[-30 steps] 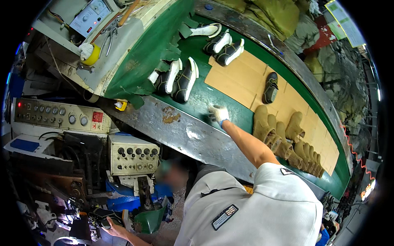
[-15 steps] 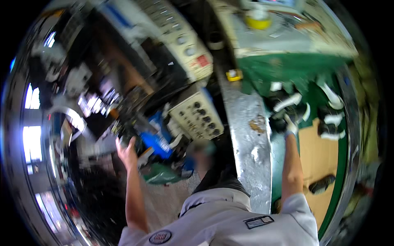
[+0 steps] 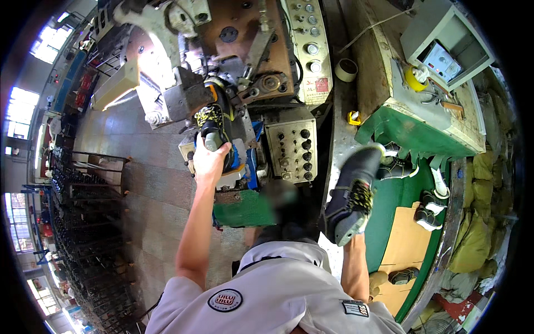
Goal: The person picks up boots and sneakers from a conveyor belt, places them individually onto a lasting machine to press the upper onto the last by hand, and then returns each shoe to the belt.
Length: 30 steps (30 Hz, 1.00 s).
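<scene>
My left hand (image 3: 209, 160) is closed on the rear end of a black shoe upper (image 3: 218, 114) with yellow-flecked laces, stretched over a grey last. Its toe end sits among the metal jaws of a machine (image 3: 222, 72). My right hand (image 3: 360, 227), mostly hidden behind it, holds up another black shoe upper (image 3: 351, 192) with yellow laces on a grey last. That second shoe is over the metal ledge, left of a green-lined bin (image 3: 389, 222).
A control panel (image 3: 291, 150) with black knobs faces up between the machine and the ledge. Several shoes, including one dark shoe (image 3: 403, 276), lie in the bin on cardboard (image 3: 409, 239). A bench (image 3: 406, 119) stands beyond it. Dark racks (image 3: 89, 222) line the left.
My right hand has come up out of the bin with a shoe. My left hand, open before, now grips the shoe at the machine. The view has swung left and steadied.
</scene>
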### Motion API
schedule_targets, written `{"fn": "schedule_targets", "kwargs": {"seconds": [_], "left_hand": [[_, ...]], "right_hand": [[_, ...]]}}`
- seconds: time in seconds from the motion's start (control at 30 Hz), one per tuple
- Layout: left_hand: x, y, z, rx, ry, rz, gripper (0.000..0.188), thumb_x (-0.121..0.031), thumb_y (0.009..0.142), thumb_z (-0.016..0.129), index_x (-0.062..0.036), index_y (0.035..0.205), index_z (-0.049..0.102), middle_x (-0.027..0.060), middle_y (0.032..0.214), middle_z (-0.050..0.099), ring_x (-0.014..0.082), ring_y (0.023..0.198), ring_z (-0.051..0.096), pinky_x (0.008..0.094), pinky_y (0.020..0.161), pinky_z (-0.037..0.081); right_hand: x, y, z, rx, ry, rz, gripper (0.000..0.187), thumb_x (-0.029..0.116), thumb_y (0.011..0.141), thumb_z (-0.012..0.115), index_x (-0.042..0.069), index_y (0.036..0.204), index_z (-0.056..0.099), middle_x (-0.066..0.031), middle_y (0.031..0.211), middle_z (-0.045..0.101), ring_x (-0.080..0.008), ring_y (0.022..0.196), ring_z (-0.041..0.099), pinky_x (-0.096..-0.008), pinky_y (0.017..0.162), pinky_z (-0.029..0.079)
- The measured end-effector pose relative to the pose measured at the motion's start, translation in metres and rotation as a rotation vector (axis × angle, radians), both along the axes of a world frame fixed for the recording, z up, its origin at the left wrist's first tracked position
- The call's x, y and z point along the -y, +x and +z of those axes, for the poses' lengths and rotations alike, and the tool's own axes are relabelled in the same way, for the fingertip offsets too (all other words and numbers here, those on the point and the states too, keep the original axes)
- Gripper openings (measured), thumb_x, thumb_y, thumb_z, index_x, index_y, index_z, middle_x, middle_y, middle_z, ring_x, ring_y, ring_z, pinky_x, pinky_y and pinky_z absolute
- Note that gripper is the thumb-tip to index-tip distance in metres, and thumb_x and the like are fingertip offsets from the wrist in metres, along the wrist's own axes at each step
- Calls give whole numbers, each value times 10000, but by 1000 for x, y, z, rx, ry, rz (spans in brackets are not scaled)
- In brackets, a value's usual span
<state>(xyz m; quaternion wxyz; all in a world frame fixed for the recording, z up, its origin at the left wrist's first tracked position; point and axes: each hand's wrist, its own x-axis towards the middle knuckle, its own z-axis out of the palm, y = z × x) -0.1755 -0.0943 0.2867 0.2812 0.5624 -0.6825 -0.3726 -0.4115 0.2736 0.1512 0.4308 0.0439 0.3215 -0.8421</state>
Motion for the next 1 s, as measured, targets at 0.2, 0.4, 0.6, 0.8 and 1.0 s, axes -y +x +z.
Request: {"fn": "schedule_targets", "kwargs": {"seconds": [0.2,0.4,0.6,0.8,1.0], "left_hand": [[16,27,1,-53,69,-28,651,-121,781,815,-69,1381,569,109,1181,712,221,1068,658,357,964,501],[44,105,-15,-274,318,-269,773,-128,835,792,41,1509,453,246,1430,577,307,1295,593,392,1098,468],[56,38,8,-685,623,-284,434,-155,936,731,42,1309,629,118,1162,721,152,890,723,271,751,595],[89,32,2,-641,553,-98,316,-82,874,778,7,1170,713,66,1019,744,128,841,714,264,715,605],[111,32,-12,-804,387,23,527,25,806,797,63,1306,638,117,1128,747,137,877,711,278,740,579]], "right_hand": [[115,34,39,-132,47,254,574,444,1022,549,-22,1355,586,-178,1187,704,-271,1042,708,-418,918,597],[203,81,119,-12,-114,399,498,276,1055,511,-63,1420,508,-182,1267,668,-245,1065,705,-379,955,596],[269,98,121,134,-135,620,420,270,1043,590,-13,1352,567,-128,1214,698,-209,1043,706,-369,930,601],[314,102,109,-64,-12,567,465,290,993,680,35,1369,577,-60,1195,690,-162,1027,681,-330,906,564],[363,105,112,-251,77,440,504,266,978,700,-25,1370,576,-79,1221,675,-150,1054,650,-301,918,532]]}}
